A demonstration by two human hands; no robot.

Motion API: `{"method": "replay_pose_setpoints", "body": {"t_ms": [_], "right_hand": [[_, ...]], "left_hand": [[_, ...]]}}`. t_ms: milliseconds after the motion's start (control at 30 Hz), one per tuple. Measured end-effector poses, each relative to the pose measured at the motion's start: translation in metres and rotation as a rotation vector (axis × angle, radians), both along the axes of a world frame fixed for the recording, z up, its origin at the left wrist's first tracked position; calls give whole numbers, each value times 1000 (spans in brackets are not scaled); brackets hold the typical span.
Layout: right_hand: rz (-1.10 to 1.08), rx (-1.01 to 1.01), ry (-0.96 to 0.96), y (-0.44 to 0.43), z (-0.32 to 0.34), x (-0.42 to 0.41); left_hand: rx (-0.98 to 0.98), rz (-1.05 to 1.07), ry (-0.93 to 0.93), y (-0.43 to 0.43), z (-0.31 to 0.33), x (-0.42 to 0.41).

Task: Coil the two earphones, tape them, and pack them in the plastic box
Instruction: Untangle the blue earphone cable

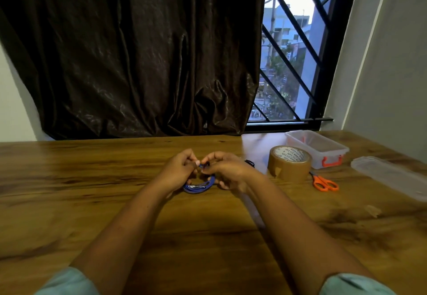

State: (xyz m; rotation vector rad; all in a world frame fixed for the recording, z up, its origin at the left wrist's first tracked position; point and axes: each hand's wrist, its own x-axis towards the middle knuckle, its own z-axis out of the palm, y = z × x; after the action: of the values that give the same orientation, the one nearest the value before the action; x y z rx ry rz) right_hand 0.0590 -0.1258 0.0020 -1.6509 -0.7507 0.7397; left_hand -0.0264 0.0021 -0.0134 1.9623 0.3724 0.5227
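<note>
Over the middle of the wooden table, my left hand [179, 170] and my right hand [227, 170] both pinch a blue earphone [198, 186] wound into a small coil. The coil hangs between the hands, its lower loop just above the table. A black earphone [250, 162] lies just right of my right hand, mostly hidden by it. The clear plastic box [317, 148] with an orange latch stands open at the back right. A brown tape roll [290, 163] stands in front of the box, a loose end sticking out.
Orange-handled scissors [324, 183] lie right of the tape roll. The box's clear lid [390, 176] rests near the table's right edge. A small scrap [373, 210] lies on the wood at the right. A dark curtain and barred window stand behind the table.
</note>
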Motion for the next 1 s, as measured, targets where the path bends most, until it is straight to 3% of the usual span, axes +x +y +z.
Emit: {"method": "replay_pose_setpoints", "body": {"t_ms": [133, 367, 533, 633, 733, 767, 900, 1000], "right_hand": [[-81, 4, -57, 5, -4, -2], [-43, -75, 23, -5, 4, -3], [-125, -86, -264, -4, -1, -2], [-137, -194, -457, -5, -3, -2], [-102, -196, -372, -15, 5, 0], [-132, -210, -398, -20, 9, 4], [-476, -422, -853, -64, 27, 26], [-603, -519, -967, -106, 30, 39]], "left_hand": [[72, 28, -28, -2, -3, 4], [155, 55, -33, -5, -15, 9], [228, 54, -58, -14, -20, 11], [411, 95, -33, -21, -20, 9], [586, 108, -23, -23, -18, 7], [619, 99, -18, -23, -18, 7], [757, 127, -15, -27, -20, 7], [896, 220, 53, -31, -20, 6]]}}
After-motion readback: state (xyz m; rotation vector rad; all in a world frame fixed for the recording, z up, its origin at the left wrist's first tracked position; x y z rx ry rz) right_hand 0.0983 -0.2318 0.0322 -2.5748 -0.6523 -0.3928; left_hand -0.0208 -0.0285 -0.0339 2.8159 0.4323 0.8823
